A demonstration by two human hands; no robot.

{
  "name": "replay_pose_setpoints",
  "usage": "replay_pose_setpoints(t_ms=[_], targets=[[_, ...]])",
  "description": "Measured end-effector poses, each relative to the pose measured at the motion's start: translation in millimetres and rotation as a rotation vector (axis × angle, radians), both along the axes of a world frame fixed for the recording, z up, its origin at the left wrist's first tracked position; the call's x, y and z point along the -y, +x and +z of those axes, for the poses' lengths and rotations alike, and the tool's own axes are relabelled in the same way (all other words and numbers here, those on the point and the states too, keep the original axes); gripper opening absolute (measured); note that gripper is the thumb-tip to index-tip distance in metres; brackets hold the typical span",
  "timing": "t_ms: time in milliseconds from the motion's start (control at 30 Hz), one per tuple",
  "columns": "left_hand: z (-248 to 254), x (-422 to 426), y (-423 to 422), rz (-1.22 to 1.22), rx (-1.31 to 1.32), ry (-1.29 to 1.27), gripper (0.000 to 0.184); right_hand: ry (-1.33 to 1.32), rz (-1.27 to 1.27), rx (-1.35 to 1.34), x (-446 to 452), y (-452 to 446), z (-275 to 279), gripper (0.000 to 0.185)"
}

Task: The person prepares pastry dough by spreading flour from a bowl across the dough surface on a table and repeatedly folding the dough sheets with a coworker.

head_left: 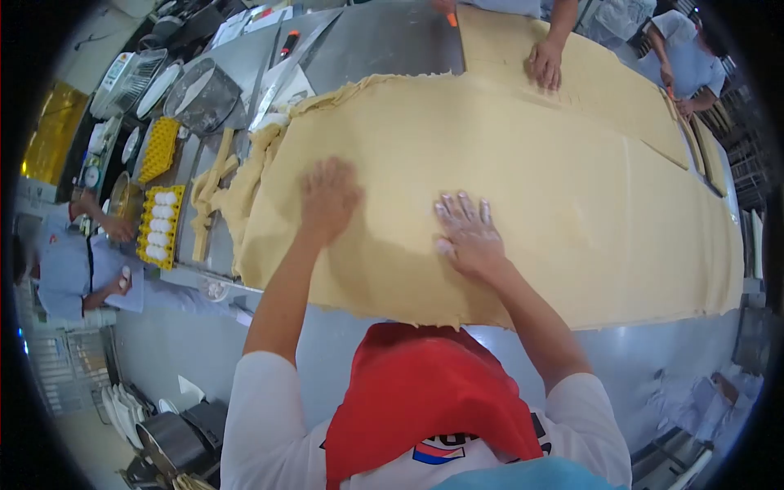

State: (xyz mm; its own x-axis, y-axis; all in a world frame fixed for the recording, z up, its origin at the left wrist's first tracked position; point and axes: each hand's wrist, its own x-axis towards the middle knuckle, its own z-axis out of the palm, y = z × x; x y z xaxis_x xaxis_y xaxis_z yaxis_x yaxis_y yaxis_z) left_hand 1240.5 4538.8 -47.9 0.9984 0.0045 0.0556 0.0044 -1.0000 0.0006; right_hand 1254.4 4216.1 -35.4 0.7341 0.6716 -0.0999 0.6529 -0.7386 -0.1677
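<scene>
A huge flat sheet of pale yellow dough (604,220) covers most of the metal table in the head view. My left hand (329,196) is over the dough's left part, fingers spread and slightly blurred. My right hand (472,235) lies on the dough near the middle, palm down, its fingers spread and dusted with white flour. Neither hand holds anything. The dough's left edge is ragged, with torn dough scraps (214,196) beside it. Across the table, another person's hand (545,64) rests flat on the dough's far part.
A yellow tray of white eggs (160,227) stands at the table's left end, by an empty yellow tray (159,149) and a grey bucket (202,96). A long metal blade (286,77) lies beyond. A co-worker (69,261) stands left; another (684,61) works at the far right.
</scene>
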Motion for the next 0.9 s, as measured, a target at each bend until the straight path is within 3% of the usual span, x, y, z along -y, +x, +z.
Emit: replay_pose_setpoints(t_ms=[167,267,400,567,700,767,900], targets=[[-16.3,-89.4,122.2,0.221,0.408,0.157,0.067,0.036,0.033,0.045,-73.5,60.3,-6.3,0.065],[1.1,-106.5,175.2,0.365,0.169,-0.072,0.068,0.081,0.009,0.093,-112.7,110.2,-14.6,0.065],[19.0,-105.2,185.5,0.41,0.123,-0.034,0.071,0.032,-0.041,0.119,-159.1,166.9,-21.4,0.066],[18.3,-132.8,188.4,0.388,0.131,-0.212,0.068,0.176,-0.278,0.178,-193.7,223.2,-30.3,0.071],[13.8,-156.2,198.1,0.413,0.118,-0.318,0.061,0.194,-0.231,0.096,-196.5,277.7,-30.6,0.078],[20.5,-161.3,199.3,0.378,-0.057,-0.456,0.057,0.171,-0.187,-0.022,-199.1,298.7,-22.0,0.086],[7.3,-164.1,194.0,0.304,0.103,-0.474,0.048,0.206,-0.092,-0.028,-212.2,321.1,-17.5,0.091]])
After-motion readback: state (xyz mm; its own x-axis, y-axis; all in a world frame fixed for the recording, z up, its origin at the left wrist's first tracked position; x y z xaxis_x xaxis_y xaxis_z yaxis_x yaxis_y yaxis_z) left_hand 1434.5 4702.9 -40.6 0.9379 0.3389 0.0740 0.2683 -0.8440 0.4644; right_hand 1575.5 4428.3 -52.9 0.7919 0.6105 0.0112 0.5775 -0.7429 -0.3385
